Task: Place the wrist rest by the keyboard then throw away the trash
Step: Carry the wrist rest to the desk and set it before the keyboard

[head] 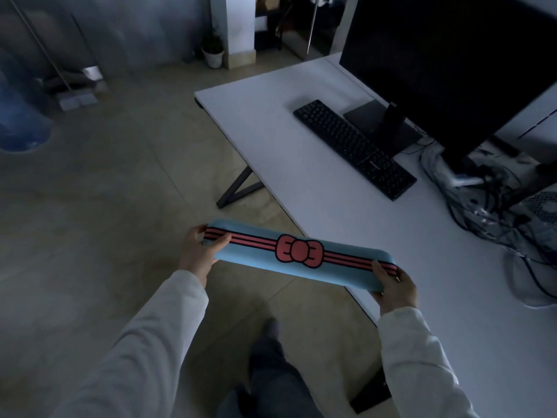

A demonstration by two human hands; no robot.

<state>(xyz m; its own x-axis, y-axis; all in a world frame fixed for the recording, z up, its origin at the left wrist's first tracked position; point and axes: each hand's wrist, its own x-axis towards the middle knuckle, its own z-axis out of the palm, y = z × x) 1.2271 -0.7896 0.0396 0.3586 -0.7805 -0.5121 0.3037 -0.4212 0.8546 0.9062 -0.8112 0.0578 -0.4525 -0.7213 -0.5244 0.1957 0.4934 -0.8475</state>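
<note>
A long light-blue wrist rest [256, 257] with red stripes and a red bow is held level in the air, partly over the near edge of the white desk [286, 146]. My left hand [199, 251] grips its left end and my right hand [391, 285] grips its right end. The black keyboard [352, 146] lies diagonally on the desk, well beyond the wrist rest, in front of a dark monitor [446, 61]. No trash is visible.
A tangle of cables [494, 206] and a computer case [542, 203] crowd the desk's right side. A potted plant [213, 54] stands on the floor at the back. A blue water bottle [21, 116] sits at the far left. My leg [271, 372] shows below.
</note>
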